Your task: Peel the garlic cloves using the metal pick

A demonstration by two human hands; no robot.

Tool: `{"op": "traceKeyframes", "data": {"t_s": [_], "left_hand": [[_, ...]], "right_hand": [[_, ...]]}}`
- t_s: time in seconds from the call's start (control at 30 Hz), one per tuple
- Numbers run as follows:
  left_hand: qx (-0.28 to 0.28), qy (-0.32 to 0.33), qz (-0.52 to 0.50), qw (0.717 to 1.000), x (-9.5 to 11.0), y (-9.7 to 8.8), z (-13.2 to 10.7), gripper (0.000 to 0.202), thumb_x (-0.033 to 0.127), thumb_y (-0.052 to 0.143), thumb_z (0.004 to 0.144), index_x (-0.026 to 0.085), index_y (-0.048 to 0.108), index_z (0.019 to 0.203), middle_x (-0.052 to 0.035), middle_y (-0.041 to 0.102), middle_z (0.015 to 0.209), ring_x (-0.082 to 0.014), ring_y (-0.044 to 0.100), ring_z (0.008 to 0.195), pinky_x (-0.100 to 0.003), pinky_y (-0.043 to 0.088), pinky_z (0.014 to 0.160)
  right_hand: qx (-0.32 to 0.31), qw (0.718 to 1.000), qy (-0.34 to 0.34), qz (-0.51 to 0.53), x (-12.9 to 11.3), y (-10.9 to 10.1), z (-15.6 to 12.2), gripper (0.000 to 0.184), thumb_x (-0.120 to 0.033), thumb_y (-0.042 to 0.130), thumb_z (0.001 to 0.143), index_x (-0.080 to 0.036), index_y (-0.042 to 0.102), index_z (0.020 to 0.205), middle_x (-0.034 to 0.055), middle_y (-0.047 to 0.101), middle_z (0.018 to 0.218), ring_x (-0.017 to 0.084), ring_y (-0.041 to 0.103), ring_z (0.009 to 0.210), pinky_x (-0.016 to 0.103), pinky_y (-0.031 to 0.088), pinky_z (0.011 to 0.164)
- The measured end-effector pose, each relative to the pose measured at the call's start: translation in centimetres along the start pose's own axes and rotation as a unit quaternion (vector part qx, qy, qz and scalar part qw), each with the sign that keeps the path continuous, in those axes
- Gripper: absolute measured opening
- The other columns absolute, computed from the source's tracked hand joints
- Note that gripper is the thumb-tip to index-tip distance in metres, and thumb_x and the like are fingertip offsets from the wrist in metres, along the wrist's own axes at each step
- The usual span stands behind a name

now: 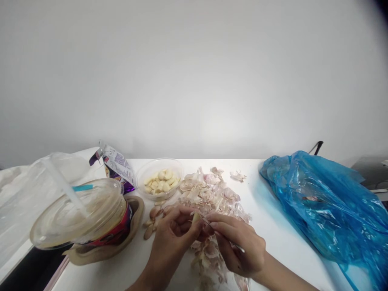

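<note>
A garlic clove [196,218] is pinched between the thumb and fingers of my left hand [171,238]. My right hand [239,240] is closed round a thin, blade-like tool [207,220], its tip against the clove; most of it is hidden by the fingers. Beneath and beyond both hands spreads a heap of papery garlic skins [209,190]. Left of my left hand lie several unpeeled garlic cloves [149,231]. A clear round bowl [141,188] behind them holds peeled garlic cloves [163,180].
On the left, a lidded cup [113,236] with a straw [65,188] sits in a cardboard holder [91,256]. Behind it stands a purple snack packet [118,165], near clear plastic [21,194]. A blue plastic bag [327,206] covers the white table's [281,242] right side. A wall rises behind.
</note>
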State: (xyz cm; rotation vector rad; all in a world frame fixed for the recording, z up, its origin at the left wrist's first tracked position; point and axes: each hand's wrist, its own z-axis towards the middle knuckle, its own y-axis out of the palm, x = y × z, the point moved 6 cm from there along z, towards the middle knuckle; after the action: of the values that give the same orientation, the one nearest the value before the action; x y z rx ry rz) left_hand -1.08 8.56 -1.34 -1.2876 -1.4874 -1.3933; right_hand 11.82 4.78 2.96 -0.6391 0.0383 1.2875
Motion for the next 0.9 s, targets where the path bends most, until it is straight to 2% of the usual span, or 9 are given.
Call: {"op": "traceKeyframes", "data": {"t_s": [0.17, 0.33, 0.53, 0.73, 0.9], "left_hand": [[-0.021, -0.006, 0.001, 1.0, -0.1, 0.2, -0.1, 0.01, 0.022, 0.065, 0.069, 0.018, 0.057, 0.071, 0.003, 0.067, 0.059, -0.0118, 0.062, 0.053, -0.021, 0.052, 0.052], [-0.034, -0.008, 0.005, 0.999, 0.0, 0.3, -0.1, 0.006, 0.021, 0.063, 0.071, 0.017, 0.059, 0.074, 0.0014, 0.068, 0.062, -0.0129, 0.063, 0.056, -0.022, 0.052, 0.055], [-0.033, -0.006, -0.012, 0.999, -0.2, 0.1, 0.2, 0.012, 0.02, 0.063, 0.072, 0.018, 0.061, 0.084, -0.0018, 0.07, 0.074, -0.0166, 0.064, 0.069, -0.027, 0.054, 0.064], [-0.06, -0.022, -0.052, 0.997, -0.5, 0.4, 0.2, 0.011, 0.02, 0.059, 0.075, 0.018, 0.06, 0.086, -0.0045, 0.071, 0.084, -0.0184, 0.065, 0.077, -0.03, 0.052, 0.072], [-0.076, -0.033, -0.077, 0.994, -0.7, 0.6, 0.1, 0.014, 0.019, 0.058, 0.076, 0.017, 0.062, 0.09, -0.0059, 0.071, 0.086, -0.0184, 0.064, 0.079, -0.031, 0.051, 0.075]], "right_hand": [[0.014, 1.0, 0.01, -0.012, 0.2, -0.2, 0.1, 0.039, 0.001, 0.049, 0.077, -0.011, 0.048, 0.114, 0.0136, 0.062, 0.1, 0.019, 0.06, 0.095, 0.028, 0.055, 0.074], [0.001, 0.999, 0.035, 0.01, 0.7, -0.1, 0.3, 0.031, -0.002, 0.046, 0.079, -0.012, 0.049, 0.109, 0.012, 0.064, 0.095, 0.018, 0.061, 0.091, 0.027, 0.055, 0.07], [-0.011, 0.999, 0.043, 0.027, 0.8, -0.2, 0.7, 0.034, 0.0, 0.047, 0.078, -0.012, 0.049, 0.109, 0.0116, 0.062, 0.096, 0.019, 0.06, 0.093, 0.029, 0.054, 0.073], [-0.014, 0.998, 0.054, 0.025, 0.9, -0.3, 1.0, 0.035, 0.001, 0.045, 0.079, -0.013, 0.049, 0.111, 0.0112, 0.062, 0.1, 0.019, 0.058, 0.096, 0.03, 0.053, 0.077], [-0.001, 0.997, 0.073, 0.009, 1.1, -0.5, 0.9, 0.033, -0.001, 0.043, 0.081, -0.016, 0.049, 0.109, 0.0097, 0.062, 0.099, 0.017, 0.06, 0.091, 0.029, 0.054, 0.072]]}}
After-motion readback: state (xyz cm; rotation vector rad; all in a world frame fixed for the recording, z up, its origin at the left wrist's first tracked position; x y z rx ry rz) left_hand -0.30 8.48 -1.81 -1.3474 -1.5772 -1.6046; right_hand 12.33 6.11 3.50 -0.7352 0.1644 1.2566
